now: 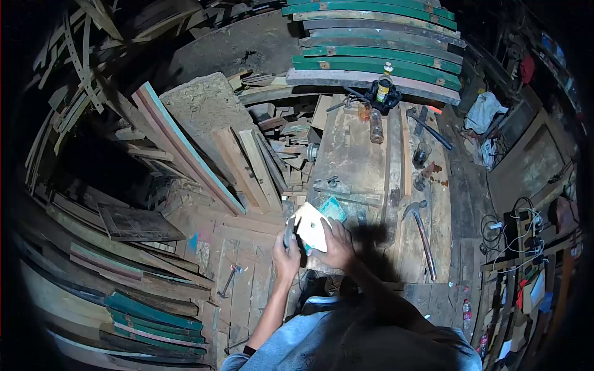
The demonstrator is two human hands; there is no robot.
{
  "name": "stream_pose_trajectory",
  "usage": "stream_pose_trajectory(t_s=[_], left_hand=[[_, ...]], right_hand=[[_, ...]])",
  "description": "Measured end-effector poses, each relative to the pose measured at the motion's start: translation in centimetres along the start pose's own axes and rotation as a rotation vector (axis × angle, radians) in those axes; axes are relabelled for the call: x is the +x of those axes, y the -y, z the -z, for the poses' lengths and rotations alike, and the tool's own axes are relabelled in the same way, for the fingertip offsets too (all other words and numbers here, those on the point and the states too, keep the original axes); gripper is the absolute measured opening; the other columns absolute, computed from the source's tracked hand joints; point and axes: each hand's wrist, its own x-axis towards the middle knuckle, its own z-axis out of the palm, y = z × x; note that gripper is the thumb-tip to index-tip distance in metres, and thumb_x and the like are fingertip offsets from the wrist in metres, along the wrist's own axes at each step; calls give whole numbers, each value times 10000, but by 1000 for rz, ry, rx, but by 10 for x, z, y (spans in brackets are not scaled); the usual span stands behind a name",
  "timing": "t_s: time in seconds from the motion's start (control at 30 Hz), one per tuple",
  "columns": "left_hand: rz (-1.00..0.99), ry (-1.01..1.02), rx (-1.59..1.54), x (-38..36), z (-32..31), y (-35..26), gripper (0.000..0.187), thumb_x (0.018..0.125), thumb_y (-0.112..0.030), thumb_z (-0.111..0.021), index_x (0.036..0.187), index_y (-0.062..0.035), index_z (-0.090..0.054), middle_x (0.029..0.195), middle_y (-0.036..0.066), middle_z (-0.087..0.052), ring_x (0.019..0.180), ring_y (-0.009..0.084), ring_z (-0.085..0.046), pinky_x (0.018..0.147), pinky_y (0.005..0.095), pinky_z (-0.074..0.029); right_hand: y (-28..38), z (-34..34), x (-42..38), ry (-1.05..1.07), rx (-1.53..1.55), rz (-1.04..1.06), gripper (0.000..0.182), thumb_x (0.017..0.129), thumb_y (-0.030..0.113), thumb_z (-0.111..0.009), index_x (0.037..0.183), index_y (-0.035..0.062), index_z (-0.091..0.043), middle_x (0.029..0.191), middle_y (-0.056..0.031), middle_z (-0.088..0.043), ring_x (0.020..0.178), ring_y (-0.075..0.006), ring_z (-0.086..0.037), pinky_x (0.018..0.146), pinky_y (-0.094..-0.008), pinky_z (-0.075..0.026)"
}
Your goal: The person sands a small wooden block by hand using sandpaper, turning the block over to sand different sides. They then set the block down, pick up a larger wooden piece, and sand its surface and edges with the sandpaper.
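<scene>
A pale, flat piece with a dark spot or hole (312, 227) is held between my hands at the near end of the workbench. It is brightly lit, so its material is hard to make out. My left hand (286, 255) is closed at its left side, where a dark edge shows by the fingers. On its right side, my right hand (336, 246) grips it with the fingers over the edge. Just beyond lies a teal sheet or piece (333, 209), partly hidden behind the pale piece.
On the workbench (356, 154) are a claw hammer (422, 238), a glass (421, 154), a bottle (376, 127) and a yellow-labelled bottle (383, 89). Green-painted boards (377, 63) are stacked behind. Planks (192, 151) lean at left; another hammer (230, 279) lies lower left. Cables (520, 232) hang at right.
</scene>
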Motion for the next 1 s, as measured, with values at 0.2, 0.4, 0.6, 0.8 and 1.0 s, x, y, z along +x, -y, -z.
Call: stream_pose_trajectory(t_s=[0.2, 0.4, 0.6, 0.8, 1.0], left_hand=[[-490, 408, 769, 53, -21, 63, 702, 1106, -326, -520, 1692, 41, -400, 1791, 295, -300, 1691, 466, -218, 1373, 556, -218], [-491, 449, 832, 86, -33, 66, 788, 1138, -467, -449, 1732, 35, -321, 1846, 279, -161, 1719, 454, -122, 1391, 555, -142], [-685, 465, 730, 87, -25, 78, 656, 1122, -275, -534, 1706, -6, -405, 1804, 299, -275, 1695, 457, -222, 1379, 542, -208], [-917, 518, 513, 102, 0, 90, 503, 1065, -109, -651, 1536, 54, -580, 1651, 325, -509, 1571, 457, -466, 1313, 536, -385], [-534, 827, 290, 141, 3, 59, 475, 1089, -178, -604, 1545, -45, -613, 1650, 251, -545, 1555, 418, -498, 1313, 511, -384]], right_hand=[[2, -33, 12, 131, -263, -100, 1314, 749, 554, -893, 1737, -16, -240, 1813, -290, -184, 1651, -529, -216, 1308, -671, -261], [-5, -38, 6, -120, -238, 78, 1181, 711, 483, -888, 1626, -96, -416, 1715, -297, -386, 1528, -460, -439, 1220, -600, -400], [-9, -41, 1, -172, -194, 102, 1227, 631, 363, -922, 1632, -101, -384, 1662, -320, -448, 1458, -516, -491, 1237, -603, -381], [4, -33, 0, -73, -111, -21, 1248, 746, 539, -935, 1673, -65, -359, 1717, -299, -393, 1603, -486, -362, 1295, -597, -334], [9, -27, 2, 4, -212, -131, 1224, 760, 527, -961, 1673, -43, -378, 1721, -320, -380, 1595, -488, -368, 1287, -586, -337]])
